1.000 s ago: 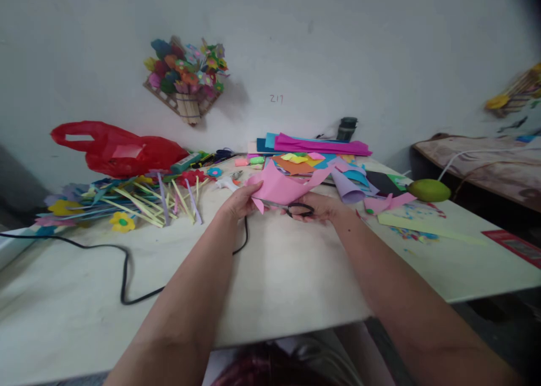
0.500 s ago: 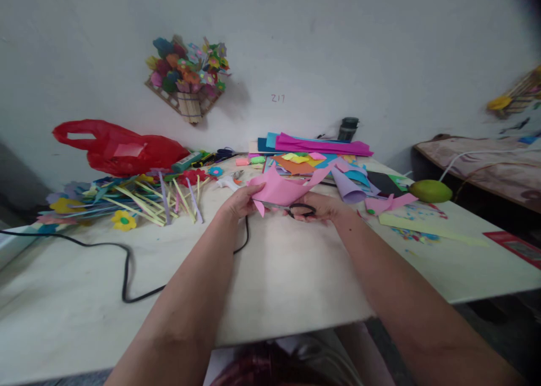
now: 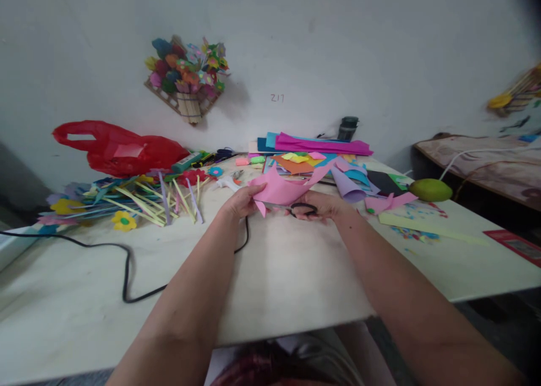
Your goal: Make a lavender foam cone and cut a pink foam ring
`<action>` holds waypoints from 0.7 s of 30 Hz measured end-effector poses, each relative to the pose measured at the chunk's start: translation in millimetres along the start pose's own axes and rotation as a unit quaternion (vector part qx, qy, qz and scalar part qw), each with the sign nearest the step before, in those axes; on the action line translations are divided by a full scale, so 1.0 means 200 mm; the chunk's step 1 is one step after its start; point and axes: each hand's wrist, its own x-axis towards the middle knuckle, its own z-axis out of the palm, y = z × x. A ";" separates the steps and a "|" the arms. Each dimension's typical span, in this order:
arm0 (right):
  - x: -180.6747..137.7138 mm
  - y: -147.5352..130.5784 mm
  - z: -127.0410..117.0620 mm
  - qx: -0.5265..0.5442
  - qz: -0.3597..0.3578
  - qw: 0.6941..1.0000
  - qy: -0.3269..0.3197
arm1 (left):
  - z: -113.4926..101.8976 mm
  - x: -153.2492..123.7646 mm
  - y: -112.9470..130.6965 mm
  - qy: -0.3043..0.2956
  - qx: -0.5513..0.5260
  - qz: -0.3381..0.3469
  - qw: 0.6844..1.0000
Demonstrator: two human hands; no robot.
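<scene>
My left hand (image 3: 240,202) pinches the left edge of a pink paper sheet (image 3: 281,187), held just above the pale table (image 3: 279,267). My right hand (image 3: 325,207) is closed through the black handles of a pair of scissors (image 3: 301,208). The scissor blades reach leftward under the pink sheet and are mostly hidden by it. Both forearms stretch out from the bottom of the view toward the middle of the table.
Paper flowers and strips (image 3: 127,203) lie at the left by a red plastic bag (image 3: 122,149). A black cable (image 3: 124,265) crosses the table. Coloured paper sheets (image 3: 315,155), a lilac cone (image 3: 349,187) and a green fruit (image 3: 430,190) lie at the back and right.
Almost nothing differs; both hands stay on the pink sheet and scissors with only a slight shift.
</scene>
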 end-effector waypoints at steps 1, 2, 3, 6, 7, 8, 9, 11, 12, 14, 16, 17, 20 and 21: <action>0.00 0.00 0.00 -0.002 -0.002 1.000 -0.005 | 0.00 0.00 0.00 0.000 0.000 0.000 1.000; 0.00 0.00 0.00 -0.004 -0.005 1.000 -0.009 | 0.00 0.00 0.00 0.000 0.000 0.000 1.000; 0.00 0.00 -0.01 -0.006 -0.008 1.000 -0.012 | 0.00 0.00 0.00 0.001 -0.001 0.001 1.000; 0.01 0.01 -0.01 -0.009 -0.010 1.000 -0.013 | 0.00 0.00 0.00 0.003 0.004 0.002 1.000; 0.01 0.02 -0.01 -0.006 -0.008 1.000 -0.013 | 0.01 0.00 0.00 0.004 0.005 0.004 1.000; 0.02 0.02 -0.01 -0.001 -0.009 1.000 -0.014 | 0.01 0.00 0.00 0.005 0.008 0.005 1.000; 0.02 0.03 -0.01 0.005 -0.009 1.000 -0.015 | 0.02 0.00 0.00 0.003 0.010 0.005 1.000; 0.03 0.04 -0.01 0.012 -0.008 1.000 -0.015 | 0.03 -0.01 0.00 -0.001 0.013 0.004 1.000; 0.03 0.04 -0.01 0.013 -0.005 1.000 -0.012 | 0.03 -0.01 0.00 -0.003 0.014 0.002 1.000; 0.03 0.04 -0.01 0.014 0.005 1.000 -0.006 | 0.03 -0.01 0.00 -0.005 0.016 -0.003 1.000; 0.03 0.03 -0.01 0.019 0.005 1.000 -0.001 | 0.03 -0.01 0.00 -0.009 0.012 -0.006 1.000; 0.03 0.03 -0.01 0.020 0.002 1.000 0.001 | 0.03 -0.01 0.00 -0.011 0.008 -0.005 1.000; 0.03 0.04 -0.01 0.003 0.007 1.000 0.008 | 0.02 -0.01 0.00 -0.003 0.004 -0.003 1.000; 0.03 0.04 -0.01 -0.010 0.013 1.000 0.009 | 0.01 0.00 0.00 0.008 0.007 -0.004 1.000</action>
